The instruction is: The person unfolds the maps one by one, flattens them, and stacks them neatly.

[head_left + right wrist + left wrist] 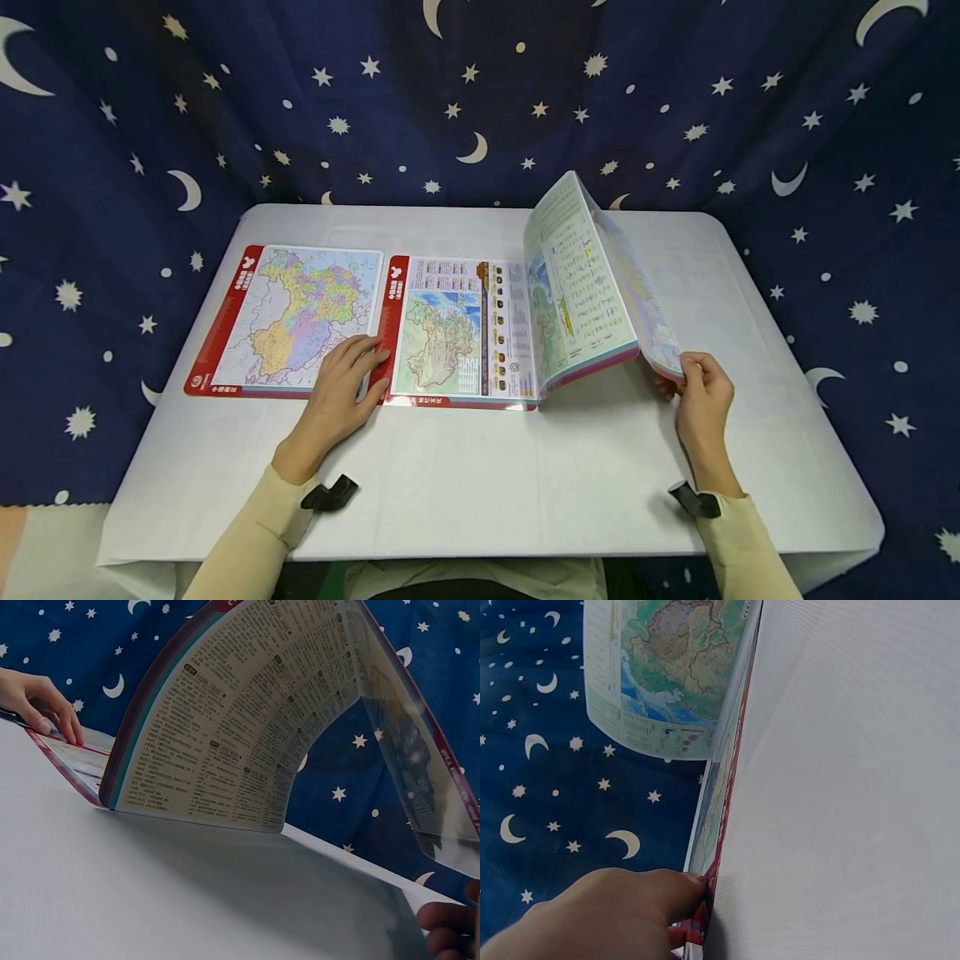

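A folding map (442,346) with a red left border has its left panel flat on the table, while its right panels rise in a tent shape. At the raised panel's lower right corner, my right hand (703,396) pinches the edge between thumb and fingers; in the right wrist view only some fingers (446,922) show. My left hand (347,387) rests with extended fingers on the red left border, its thumb on the edge in the left wrist view. A second map (300,321), also red-bordered, lies flat to the left, partly under the left hand's fingers.
A white cloth covers the table (465,483). Behind and at both sides hangs a dark blue curtain (405,100) with moons and stars. The raised panels lean toward the table's back edge. A black wrist device (330,493) sits on the left sleeve.
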Demonstrator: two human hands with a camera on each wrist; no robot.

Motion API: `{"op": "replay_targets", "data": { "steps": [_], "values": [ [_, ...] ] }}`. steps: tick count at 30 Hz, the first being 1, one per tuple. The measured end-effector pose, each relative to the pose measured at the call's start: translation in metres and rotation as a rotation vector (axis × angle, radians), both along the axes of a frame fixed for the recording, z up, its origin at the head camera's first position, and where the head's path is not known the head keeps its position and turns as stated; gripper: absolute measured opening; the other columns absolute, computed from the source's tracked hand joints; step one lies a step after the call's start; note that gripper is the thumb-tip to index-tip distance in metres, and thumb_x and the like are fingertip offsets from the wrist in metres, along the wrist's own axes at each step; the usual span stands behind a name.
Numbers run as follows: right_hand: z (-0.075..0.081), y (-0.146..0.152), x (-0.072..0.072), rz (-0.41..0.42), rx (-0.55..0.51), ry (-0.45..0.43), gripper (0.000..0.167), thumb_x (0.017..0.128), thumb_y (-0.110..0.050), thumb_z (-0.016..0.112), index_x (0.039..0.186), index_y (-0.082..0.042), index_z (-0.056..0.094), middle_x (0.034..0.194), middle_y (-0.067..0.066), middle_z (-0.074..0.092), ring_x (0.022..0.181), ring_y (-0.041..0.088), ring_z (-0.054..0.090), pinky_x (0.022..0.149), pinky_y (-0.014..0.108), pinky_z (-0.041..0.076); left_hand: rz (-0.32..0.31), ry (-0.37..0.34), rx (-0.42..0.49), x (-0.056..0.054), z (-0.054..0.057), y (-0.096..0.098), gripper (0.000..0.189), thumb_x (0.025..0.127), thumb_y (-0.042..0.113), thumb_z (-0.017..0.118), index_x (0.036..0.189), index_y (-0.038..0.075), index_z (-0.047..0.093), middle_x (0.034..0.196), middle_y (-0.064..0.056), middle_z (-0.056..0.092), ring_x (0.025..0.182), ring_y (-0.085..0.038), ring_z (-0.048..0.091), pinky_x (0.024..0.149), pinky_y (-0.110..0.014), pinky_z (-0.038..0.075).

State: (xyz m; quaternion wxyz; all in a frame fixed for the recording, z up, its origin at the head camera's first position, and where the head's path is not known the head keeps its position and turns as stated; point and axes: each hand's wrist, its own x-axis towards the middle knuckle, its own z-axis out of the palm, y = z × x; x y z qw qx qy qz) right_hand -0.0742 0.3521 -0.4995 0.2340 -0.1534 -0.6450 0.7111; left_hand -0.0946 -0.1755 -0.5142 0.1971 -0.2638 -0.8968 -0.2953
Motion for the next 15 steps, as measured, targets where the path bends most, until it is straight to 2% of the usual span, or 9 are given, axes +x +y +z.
{"op": "replay_targets", "data": {
  "steps": [15],
  "values": [
    [0.000,0.010,0.003,-0.041,-0.005,0.004,0.019,0.106,0.000,0.052,0.092,-0.002,0.065,0.068,0.001,0.074,0.051,0.009,0.067,0.047,0.020,0.048,-0.004,-0.002,0.003,-0.001,0.000,0.000,0.036,0.090,0.011,0.077,0.124,0.000,0.072,0.141,-0.023,0.063,0.135,-0.045,0.051,0.109,-0.069,0.036]
  ]
}}
